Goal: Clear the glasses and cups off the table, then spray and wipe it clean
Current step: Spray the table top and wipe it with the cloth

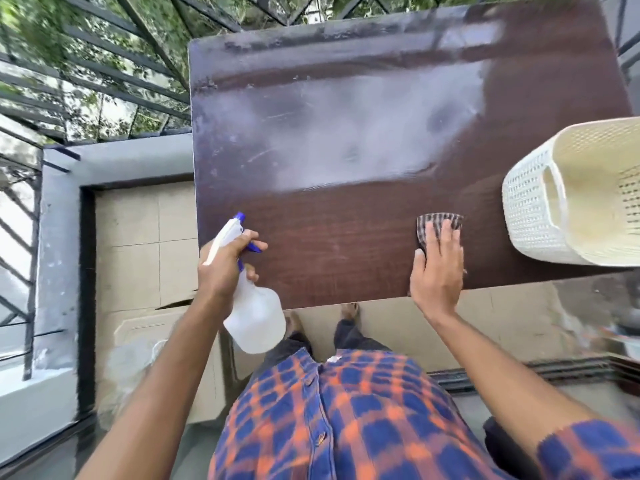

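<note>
— Brown table (346, 244) carries no glasses or cups; we judge clearing complete. A white basket (540, 216) sits at its right edge.

— Confirmed. Our left hand (225, 265) grips the spray bottle (256, 317); our right hand (438, 268) presses the cloth (437, 218) flat, fingers extended. Far half looks misted. Wiping remains.

The right hand (437, 268) covers most of the checked cloth (439, 220), leaving only its far edge visible. The white basket (540, 216) is cut off by the right edge, as is the worktop's (346, 216) far right corner.
</note>
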### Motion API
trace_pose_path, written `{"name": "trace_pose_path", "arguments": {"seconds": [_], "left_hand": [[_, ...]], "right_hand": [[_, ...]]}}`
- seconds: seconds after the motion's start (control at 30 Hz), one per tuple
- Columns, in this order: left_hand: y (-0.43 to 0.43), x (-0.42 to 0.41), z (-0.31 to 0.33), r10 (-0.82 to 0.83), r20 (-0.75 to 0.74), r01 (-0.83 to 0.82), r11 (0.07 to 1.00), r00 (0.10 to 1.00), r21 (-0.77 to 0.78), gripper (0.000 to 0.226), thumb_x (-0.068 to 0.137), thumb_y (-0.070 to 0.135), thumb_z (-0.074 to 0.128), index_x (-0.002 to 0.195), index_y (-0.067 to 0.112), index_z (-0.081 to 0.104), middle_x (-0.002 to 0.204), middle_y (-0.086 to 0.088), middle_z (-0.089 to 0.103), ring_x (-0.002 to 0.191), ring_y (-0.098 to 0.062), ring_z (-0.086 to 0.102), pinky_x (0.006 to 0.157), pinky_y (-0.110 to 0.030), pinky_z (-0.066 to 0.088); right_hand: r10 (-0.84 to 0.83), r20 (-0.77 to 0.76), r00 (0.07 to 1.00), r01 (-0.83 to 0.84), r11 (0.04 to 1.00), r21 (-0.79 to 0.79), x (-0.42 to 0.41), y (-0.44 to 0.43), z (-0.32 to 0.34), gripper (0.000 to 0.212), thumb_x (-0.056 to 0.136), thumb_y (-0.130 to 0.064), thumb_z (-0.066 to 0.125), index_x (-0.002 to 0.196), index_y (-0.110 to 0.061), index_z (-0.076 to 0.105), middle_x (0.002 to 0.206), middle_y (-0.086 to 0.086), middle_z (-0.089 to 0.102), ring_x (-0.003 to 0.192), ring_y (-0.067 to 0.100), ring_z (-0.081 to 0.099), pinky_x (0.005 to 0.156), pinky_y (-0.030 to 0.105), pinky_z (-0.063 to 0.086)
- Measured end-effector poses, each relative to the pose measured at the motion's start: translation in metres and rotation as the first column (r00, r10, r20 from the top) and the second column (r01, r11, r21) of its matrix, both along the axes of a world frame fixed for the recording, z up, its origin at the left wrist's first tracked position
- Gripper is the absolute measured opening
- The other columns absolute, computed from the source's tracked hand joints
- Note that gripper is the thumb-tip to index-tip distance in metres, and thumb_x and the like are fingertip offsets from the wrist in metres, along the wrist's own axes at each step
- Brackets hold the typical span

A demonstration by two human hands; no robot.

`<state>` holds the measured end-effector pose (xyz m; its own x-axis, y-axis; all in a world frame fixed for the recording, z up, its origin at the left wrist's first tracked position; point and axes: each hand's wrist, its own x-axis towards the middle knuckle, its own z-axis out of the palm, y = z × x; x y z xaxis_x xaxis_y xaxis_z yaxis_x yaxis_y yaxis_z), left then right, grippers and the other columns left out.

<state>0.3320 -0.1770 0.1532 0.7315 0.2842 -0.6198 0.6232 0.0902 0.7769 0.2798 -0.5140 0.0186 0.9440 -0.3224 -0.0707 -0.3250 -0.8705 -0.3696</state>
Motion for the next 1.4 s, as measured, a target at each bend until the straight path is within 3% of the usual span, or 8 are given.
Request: {"name": "trace_pose_path", "arguments": {"seconds": [0.23,0.47,0.57,0.8,0.9,1.07,1.23,1.4], "left_hand": [[0.044,-0.019,-0.003,0.025,-0.038,-0.024,0.999,0.999,0.036,0.016,0.096,0.021,0.063,0.100,0.006,0.070,0.093,-0.016,0.074,0.044,-0.023,0.040,0.053,-0.031,0.042],[0.110,-0.046,-0.003,0.113,-0.035,-0.111,0.992,0.993,0.052,0.010,0.094,0.017,0.064,0.089,0.010,0.069,0.087,-0.014,0.072,0.047,-0.027,0.041,0.045,-0.025,0.040],[0.132,-0.057,-0.005,0.146,-0.044,-0.143,0.988,0.988,0.050,0.010,0.094,0.019,0.064,0.090,0.013,0.071,0.086,-0.013,0.073,0.042,-0.021,0.041,0.047,-0.026,0.039],[0.163,-0.074,-0.015,0.141,-0.046,-0.139,0.990,0.989,0.030,0.010,0.094,0.020,0.064,0.092,0.014,0.071,0.088,-0.013,0.071,0.043,-0.019,0.044,0.046,-0.026,0.040],[0.160,-0.076,-0.017,0.102,-0.036,-0.101,0.995,0.994,0.024,0.015,0.088,0.025,0.066,0.093,0.012,0.070,0.086,-0.012,0.072,0.052,-0.026,0.043,0.049,-0.027,0.039],[0.141,-0.069,-0.015,0.042,-0.039,-0.041,0.999,0.998,0.008,0.015,0.094,0.017,0.063,0.103,0.005,0.069,0.088,-0.017,0.072,0.044,-0.024,0.039,0.048,-0.028,0.038],[0.118,-0.056,-0.013,-0.015,-0.036,0.015,1.000,0.999,-0.019,0.013,0.095,0.016,0.061,0.097,0.006,0.071,0.090,-0.017,0.075,0.043,-0.025,0.039,0.050,-0.029,0.040],[0.088,-0.039,-0.012,-0.068,-0.013,0.067,0.995,0.998,-0.071,0.011,0.094,0.016,0.062,0.094,0.008,0.070,0.093,-0.019,0.074,0.040,-0.024,0.039,0.052,-0.031,0.039]], "right_hand": [[0.218,-0.023,0.976,-0.219,0.975,-0.042,-0.034,0.104,-0.005,0.054,0.100,-0.023,0.043,0.154,-0.016,0.036,0.164,0.010,0.025,0.150,0.034,0.023,0.119,0.053,0.024],[0.636,0.016,0.771,-0.636,0.771,0.023,-0.026,0.261,-0.001,0.063,0.093,-0.015,0.051,0.154,-0.020,0.036,0.163,0.006,0.027,0.150,0.031,0.025,0.120,0.046,0.023],[0.791,0.043,0.611,-0.791,0.606,0.085,-0.026,0.307,0.003,0.068,0.084,-0.008,0.052,0.151,-0.021,0.043,0.161,0.005,0.034,0.148,0.030,0.029,0.119,0.045,0.026],[0.999,-0.043,0.015,-0.999,0.016,0.030,0.007,0.318,-0.002,0.067,0.082,-0.003,0.045,0.146,-0.019,0.050,0.158,0.007,0.039,0.146,0.035,0.033,0.119,0.047,0.026],[0.993,-0.028,-0.110,-0.994,-0.110,0.018,0.016,0.299,0.002,0.065,0.083,0.000,0.054,0.144,-0.024,0.053,0.155,0.003,0.044,0.145,0.032,0.038,0.117,0.048,0.032],[0.995,-0.061,-0.081,-0.997,-0.082,-0.016,0.007,0.244,0.005,0.066,0.081,0.000,0.060,0.140,-0.030,0.058,0.153,-0.003,0.046,0.145,0.027,0.037,0.120,0.041,0.023],[0.993,-0.092,0.071,-0.997,0.069,-0.034,-0.006,0.131,0.016,0.077,0.079,0.005,0.064,0.147,-0.028,0.049,0.158,-0.002,0.038,0.148,0.024,0.032,0.119,0.044,0.030],[0.940,-0.177,0.292,-0.956,0.295,-0.010,-0.026,0.032,0.031,0.065,0.086,0.002,0.034,0.141,-0.024,0.055,0.156,-0.001,0.040,0.144,0.026,0.038,0.116,0.041,0.029]]}}
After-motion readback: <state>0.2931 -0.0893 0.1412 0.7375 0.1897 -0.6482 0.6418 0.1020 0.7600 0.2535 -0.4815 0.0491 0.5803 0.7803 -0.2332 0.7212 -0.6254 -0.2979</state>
